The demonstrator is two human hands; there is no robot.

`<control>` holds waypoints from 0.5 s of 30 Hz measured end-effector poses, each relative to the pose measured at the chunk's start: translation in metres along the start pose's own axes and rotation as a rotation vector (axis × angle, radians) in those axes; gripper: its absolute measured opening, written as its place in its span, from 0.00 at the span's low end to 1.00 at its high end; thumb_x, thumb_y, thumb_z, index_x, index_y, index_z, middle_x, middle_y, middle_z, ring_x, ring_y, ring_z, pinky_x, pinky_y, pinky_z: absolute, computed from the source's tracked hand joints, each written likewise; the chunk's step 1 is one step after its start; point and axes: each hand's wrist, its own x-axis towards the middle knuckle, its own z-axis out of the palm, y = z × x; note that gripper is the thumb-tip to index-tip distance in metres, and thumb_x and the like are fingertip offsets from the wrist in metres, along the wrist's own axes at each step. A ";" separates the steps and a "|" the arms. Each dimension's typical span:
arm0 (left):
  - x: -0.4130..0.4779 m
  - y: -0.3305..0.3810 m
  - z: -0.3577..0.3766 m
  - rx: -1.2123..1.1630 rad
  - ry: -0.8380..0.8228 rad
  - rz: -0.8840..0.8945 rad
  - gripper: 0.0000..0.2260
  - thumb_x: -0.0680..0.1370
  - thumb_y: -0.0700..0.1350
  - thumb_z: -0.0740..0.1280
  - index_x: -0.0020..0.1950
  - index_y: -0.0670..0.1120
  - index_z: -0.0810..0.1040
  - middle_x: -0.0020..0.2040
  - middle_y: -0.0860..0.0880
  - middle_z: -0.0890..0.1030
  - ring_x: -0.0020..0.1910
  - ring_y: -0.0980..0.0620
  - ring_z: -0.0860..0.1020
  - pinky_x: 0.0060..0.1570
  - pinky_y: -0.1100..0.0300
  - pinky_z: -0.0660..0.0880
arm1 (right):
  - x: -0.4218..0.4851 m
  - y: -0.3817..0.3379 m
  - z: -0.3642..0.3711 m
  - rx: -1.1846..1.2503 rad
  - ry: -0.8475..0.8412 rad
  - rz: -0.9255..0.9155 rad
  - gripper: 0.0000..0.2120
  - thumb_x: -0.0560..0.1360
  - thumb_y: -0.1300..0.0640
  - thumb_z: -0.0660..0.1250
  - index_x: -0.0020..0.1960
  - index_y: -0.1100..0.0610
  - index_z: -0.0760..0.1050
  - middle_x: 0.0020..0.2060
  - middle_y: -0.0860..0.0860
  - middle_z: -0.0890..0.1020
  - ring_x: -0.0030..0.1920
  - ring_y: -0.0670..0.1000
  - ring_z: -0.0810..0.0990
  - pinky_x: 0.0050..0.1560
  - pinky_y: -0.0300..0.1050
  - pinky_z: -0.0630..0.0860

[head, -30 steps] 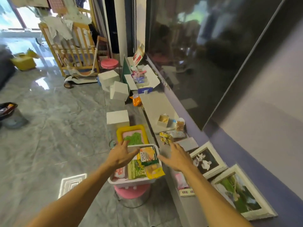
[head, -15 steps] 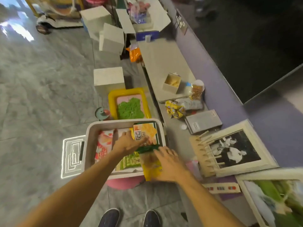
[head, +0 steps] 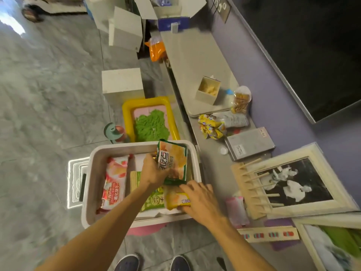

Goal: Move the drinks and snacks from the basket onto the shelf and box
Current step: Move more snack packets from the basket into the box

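Two dark shoes (head: 127,262) stand on the grey floor (head: 48,94), and both bare arms reach forward over a white basket (head: 93,173). The basket sits on something pink (head: 144,230), likely a stool, though only its edge shows.

At the basket's near right corner the right hand (head: 201,200) has its grip pinched on the end of a yellow packet (head: 175,199), thumb below and fingers on top. Just beyond it the left hand (head: 154,173) has its grip curled round a green and orange snack bag (head: 172,163), which is tilted up above the basket's far right corner.

A pink wafer pack (head: 114,184) lies along the basket's left side, and a green pack (head: 153,202) lies under the left wrist.

To the right runs the low grey shelf (head: 207,145). A yellow wrapped snack (head: 212,127) lies near its front edge. Farther along the shelf stands a small open box (head: 208,90).
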 end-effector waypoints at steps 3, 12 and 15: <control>-0.004 0.010 -0.034 -0.018 -0.002 0.082 0.28 0.67 0.48 0.85 0.58 0.57 0.72 0.49 0.58 0.82 0.48 0.57 0.85 0.39 0.60 0.83 | -0.018 -0.004 -0.026 0.084 0.035 0.002 0.35 0.76 0.32 0.70 0.78 0.43 0.68 0.71 0.45 0.73 0.69 0.52 0.75 0.68 0.52 0.69; -0.057 0.110 -0.180 -0.267 -0.006 0.241 0.36 0.70 0.44 0.82 0.76 0.52 0.73 0.54 0.49 0.86 0.47 0.51 0.88 0.40 0.58 0.84 | -0.084 -0.048 -0.190 0.378 0.323 0.120 0.39 0.69 0.22 0.69 0.74 0.41 0.76 0.63 0.43 0.81 0.58 0.51 0.82 0.55 0.50 0.80; -0.078 0.161 -0.227 -0.267 -0.017 0.359 0.32 0.73 0.37 0.80 0.75 0.53 0.76 0.55 0.49 0.85 0.48 0.53 0.87 0.39 0.61 0.84 | -0.106 -0.068 -0.252 0.413 0.439 0.156 0.37 0.68 0.20 0.68 0.68 0.42 0.80 0.58 0.43 0.84 0.54 0.49 0.83 0.51 0.51 0.82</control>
